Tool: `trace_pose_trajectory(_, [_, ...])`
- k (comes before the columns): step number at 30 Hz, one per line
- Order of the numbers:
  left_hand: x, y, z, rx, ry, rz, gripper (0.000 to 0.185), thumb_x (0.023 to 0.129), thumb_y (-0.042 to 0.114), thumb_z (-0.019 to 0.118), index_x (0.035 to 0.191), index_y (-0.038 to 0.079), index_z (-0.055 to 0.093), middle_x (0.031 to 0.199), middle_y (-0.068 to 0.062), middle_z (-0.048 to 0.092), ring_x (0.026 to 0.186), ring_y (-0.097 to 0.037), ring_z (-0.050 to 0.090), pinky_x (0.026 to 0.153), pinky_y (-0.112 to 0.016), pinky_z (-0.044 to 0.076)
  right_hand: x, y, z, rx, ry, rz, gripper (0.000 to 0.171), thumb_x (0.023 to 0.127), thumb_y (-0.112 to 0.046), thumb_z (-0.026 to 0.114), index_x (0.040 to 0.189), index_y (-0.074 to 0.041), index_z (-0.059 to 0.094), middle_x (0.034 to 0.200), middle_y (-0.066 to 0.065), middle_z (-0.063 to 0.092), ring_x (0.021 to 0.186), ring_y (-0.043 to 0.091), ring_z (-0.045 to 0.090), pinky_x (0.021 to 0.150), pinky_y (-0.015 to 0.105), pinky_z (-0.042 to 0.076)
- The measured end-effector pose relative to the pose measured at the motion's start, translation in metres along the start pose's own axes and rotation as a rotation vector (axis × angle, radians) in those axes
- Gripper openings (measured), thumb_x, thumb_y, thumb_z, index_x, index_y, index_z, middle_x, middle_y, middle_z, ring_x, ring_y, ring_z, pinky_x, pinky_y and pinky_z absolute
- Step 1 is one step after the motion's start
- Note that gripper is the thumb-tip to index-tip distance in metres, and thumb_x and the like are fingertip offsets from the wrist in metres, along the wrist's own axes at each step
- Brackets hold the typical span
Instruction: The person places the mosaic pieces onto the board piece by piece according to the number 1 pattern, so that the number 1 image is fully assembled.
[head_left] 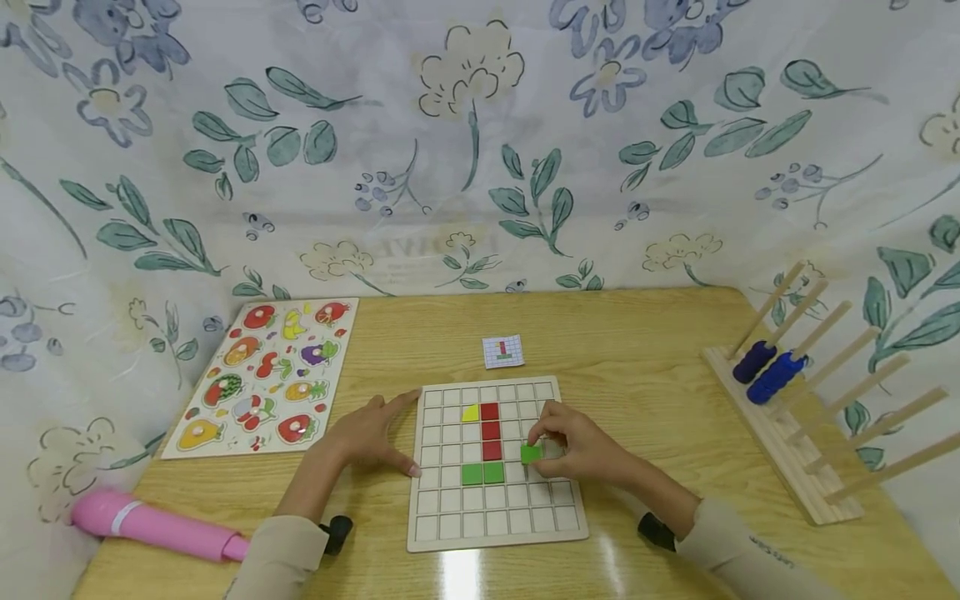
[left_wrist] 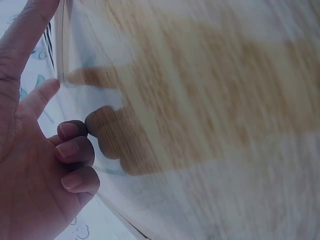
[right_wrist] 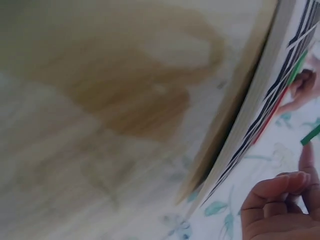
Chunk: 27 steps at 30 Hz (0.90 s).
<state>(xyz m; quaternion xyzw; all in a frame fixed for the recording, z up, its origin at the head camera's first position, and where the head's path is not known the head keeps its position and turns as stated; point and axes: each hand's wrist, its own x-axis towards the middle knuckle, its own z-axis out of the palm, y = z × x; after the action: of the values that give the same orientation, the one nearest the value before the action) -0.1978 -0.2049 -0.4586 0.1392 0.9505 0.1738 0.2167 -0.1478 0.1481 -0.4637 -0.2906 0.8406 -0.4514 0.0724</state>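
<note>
On the table lies a white grid board (head_left: 450,527) with raised cell lines. A column of three red square tiles (head_left: 491,431) fills cells near its middle, with a yellow piece with a slanted side (head_left: 470,413) left of the top one. Two green tiles (head_left: 482,473) sit side by side below. My right hand (head_left: 581,446) pinches another green tile (head_left: 531,454) between thumb and finger over the board's right half. At the board's left edge, my left hand (head_left: 363,437) touches with spread thumb and index finger; its other fingers (left_wrist: 75,150) curl loosely.
Beyond the board is a small printed card (head_left: 502,352) showing a coloured grid pattern. A fruit puzzle board (head_left: 255,375) lies at left, a pink wand-shaped object (head_left: 161,525) at front left. At right stands a wooden peg rack (head_left: 787,450) with blue beads. A floral cloth (head_left: 465,167) hangs behind.
</note>
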Motion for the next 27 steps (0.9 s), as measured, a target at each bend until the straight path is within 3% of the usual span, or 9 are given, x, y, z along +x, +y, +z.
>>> trace_pose_trajectory(12, [-0.003,0.001,-0.001,0.006,-0.005,0.005,0.121,0.056,0.066,0.087,0.157,0.034,0.028,0.133,-0.021,0.048,0.097,-0.031,0.057,0.086,-0.057,0.049,0.004,-0.016,0.017,-0.15,-0.076,0.097,0.018,0.079,-0.018,0.081,0.092,-0.014,0.071,0.086,-0.001,0.045,0.076,0.01,0.044,0.064,0.019,0.039])
trace_pose_trajectory(20, [-0.003,0.003,-0.001,0.005,-0.007,0.011,0.121,0.056,0.066,0.087,0.157,0.034,0.028,0.134,-0.022,0.048,0.096,-0.031,0.057,0.086,-0.057,0.049,0.006,-0.02,0.021,-0.292,-0.109,0.071,0.018,0.081,-0.02,0.082,0.092,-0.01,0.072,0.087,-0.004,0.046,0.075,0.006,0.044,0.064,0.018,0.041])
trace_pose_trajectory(27, [-0.004,0.004,-0.002,0.01,-0.008,0.016,0.121,0.056,0.065,0.087,0.157,0.033,0.028,0.134,-0.022,0.048,0.099,-0.033,0.058,0.087,-0.057,0.049,0.003,-0.023,0.026,-0.369,-0.084,0.01,0.014,0.081,-0.017,0.081,0.089,-0.008,0.075,0.086,-0.008,0.049,0.073,0.003,0.043,0.065,0.018,0.041])
